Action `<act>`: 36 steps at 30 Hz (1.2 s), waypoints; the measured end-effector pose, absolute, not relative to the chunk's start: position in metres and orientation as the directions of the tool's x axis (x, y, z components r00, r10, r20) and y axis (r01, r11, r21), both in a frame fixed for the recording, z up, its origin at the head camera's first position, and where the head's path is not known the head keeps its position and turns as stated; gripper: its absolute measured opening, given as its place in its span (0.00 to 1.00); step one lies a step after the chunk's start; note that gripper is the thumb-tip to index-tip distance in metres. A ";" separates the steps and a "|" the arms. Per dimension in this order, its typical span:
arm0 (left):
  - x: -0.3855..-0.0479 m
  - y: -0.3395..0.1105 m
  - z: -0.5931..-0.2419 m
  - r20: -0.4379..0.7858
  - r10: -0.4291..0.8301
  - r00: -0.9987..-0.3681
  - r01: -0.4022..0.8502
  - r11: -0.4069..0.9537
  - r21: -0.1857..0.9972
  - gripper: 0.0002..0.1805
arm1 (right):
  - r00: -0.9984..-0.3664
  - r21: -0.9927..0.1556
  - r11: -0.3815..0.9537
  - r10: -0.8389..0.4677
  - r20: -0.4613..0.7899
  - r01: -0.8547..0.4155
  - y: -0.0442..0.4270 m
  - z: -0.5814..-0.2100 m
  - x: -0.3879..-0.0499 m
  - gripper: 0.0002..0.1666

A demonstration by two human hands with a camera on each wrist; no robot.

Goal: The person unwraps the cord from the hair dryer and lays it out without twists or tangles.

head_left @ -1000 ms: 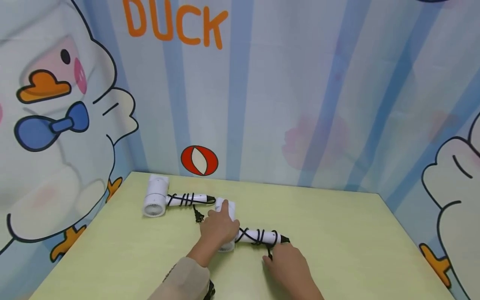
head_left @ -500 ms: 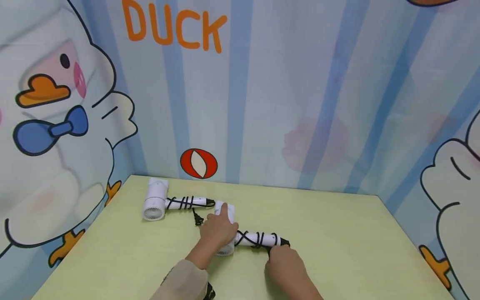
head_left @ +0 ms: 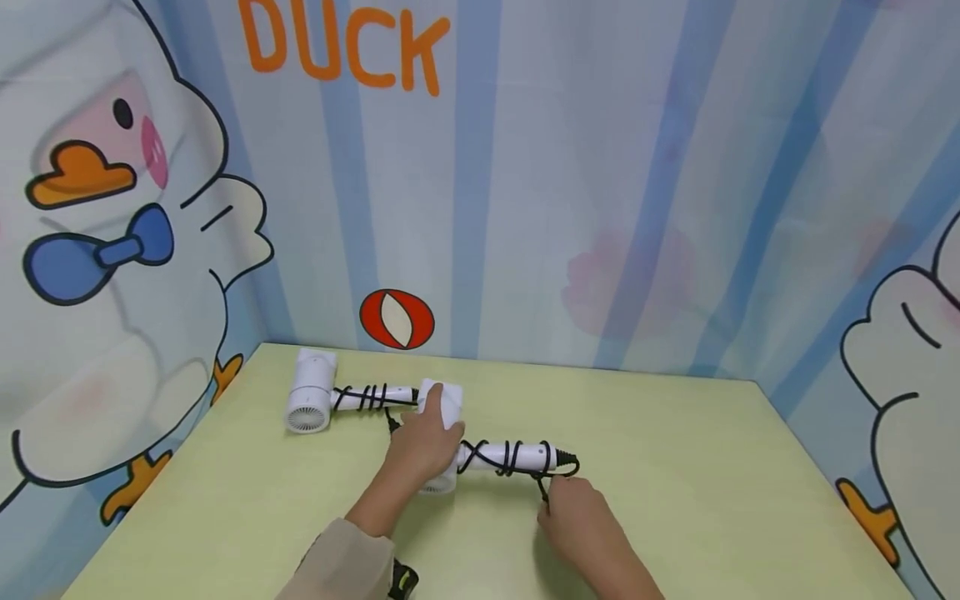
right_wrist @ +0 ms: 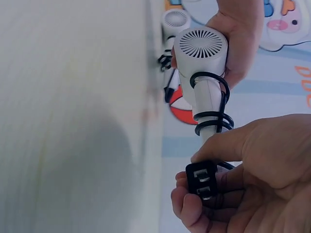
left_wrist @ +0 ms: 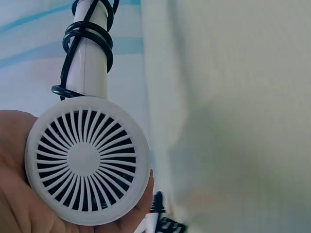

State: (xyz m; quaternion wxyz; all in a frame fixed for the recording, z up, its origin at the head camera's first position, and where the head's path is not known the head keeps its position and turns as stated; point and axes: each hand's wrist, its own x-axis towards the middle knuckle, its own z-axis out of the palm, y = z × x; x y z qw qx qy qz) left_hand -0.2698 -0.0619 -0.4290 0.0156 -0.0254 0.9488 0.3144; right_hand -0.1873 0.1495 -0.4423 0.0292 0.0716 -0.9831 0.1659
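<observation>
My left hand [head_left: 423,442] grips the barrel of a white hair dryer [head_left: 517,456], which appears lifted a little off the table. Black cord winds round its handle, which points right. In the left wrist view its round vent grille [left_wrist: 87,160] faces the camera, with my fingers curled round the barrel. At the handle's end, my right hand [head_left: 577,517] holds the cord's black plug [right_wrist: 201,179] between thumb and fingers, plain in the right wrist view. A second white hair dryer [head_left: 311,387], also wrapped in its cord, lies at the back left.
A pale yellow table [head_left: 697,483] lies beneath. Behind and at the sides hangs a blue striped cloth [head_left: 525,208] with printed ducks. The second dryer's handle end is close behind my left hand, and its plug [head_left: 393,423] is partly hidden by that hand.
The held hair dryer has risen and shifted slightly left with my left hand. My right hand has closed on the plug and moved slightly right. The second dryer stays put.
</observation>
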 end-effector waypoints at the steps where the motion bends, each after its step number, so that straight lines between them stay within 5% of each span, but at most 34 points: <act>1: -0.267 -0.062 -0.425 -0.033 -0.038 -0.999 -0.050 0.803 0.593 0.39 | -0.987 -0.330 0.931 -0.136 0.089 -0.158 0.149 -0.440 -0.185 0.13; 10: -0.243 -0.068 -0.408 0.060 -0.033 -0.998 0.008 0.816 0.578 0.40 | -0.984 -0.389 0.904 -0.155 0.089 -0.177 0.147 -0.425 -0.168 0.12; 17: -0.239 -0.076 -0.407 0.046 -0.041 -0.998 -0.003 0.777 0.629 0.39 | -0.973 -0.388 0.895 -0.179 0.144 -0.222 0.153 -0.428 -0.166 0.02; 23: -0.237 -0.087 -0.409 0.021 -0.030 -0.999 -0.009 0.760 0.650 0.39 | -0.982 -0.413 0.891 -0.181 0.052 -0.186 0.172 -0.437 -0.173 0.18; 29: -0.232 -0.097 -0.407 0.017 -0.003 -1.000 0.009 0.767 0.642 0.39 | -0.915 -0.150 0.918 -0.329 0.232 -0.368 0.202 -0.444 -0.186 0.01; 36: -0.224 -0.102 -0.408 -0.001 0.056 -0.998 0.043 0.783 0.621 0.40 | -0.762 0.116 0.868 -0.481 0.434 -0.483 0.230 -0.439 -0.208 0.18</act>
